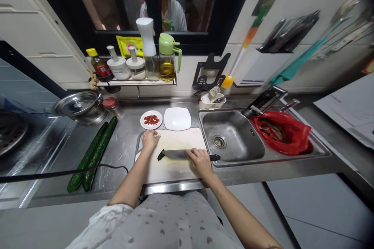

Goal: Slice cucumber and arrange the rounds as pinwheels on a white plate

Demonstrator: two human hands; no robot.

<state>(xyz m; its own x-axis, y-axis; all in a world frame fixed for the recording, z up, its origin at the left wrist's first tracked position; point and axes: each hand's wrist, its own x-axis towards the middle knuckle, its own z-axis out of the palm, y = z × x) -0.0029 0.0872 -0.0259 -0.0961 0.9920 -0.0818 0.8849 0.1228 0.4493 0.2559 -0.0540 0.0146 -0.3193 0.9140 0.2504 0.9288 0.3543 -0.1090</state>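
Note:
My right hand [199, 159] is closed round a kitchen knife [176, 154], near where the blade meets the black handle. The blade lies nearly level over a white cutting board [175, 175], its tip pointing left. At the tip sits a small dark green piece [160, 155], which looks like cucumber. Near the board's upper left corner, my left hand [149, 141] has its fingers closed on a small pale piece [158, 135], too small to identify. Just beyond are a plate of chopped red bits [151, 120] and a white square plate [177, 119].
Two whole cucumbers [96, 155] lie left, crossed by a black cord [108, 165]. A lidded pot [82, 107] and red-lidded jar [112, 106] stand behind them. Right are a sink [233, 136] and red plastic bag [282, 132]. A condiment shelf [137, 82] hangs above.

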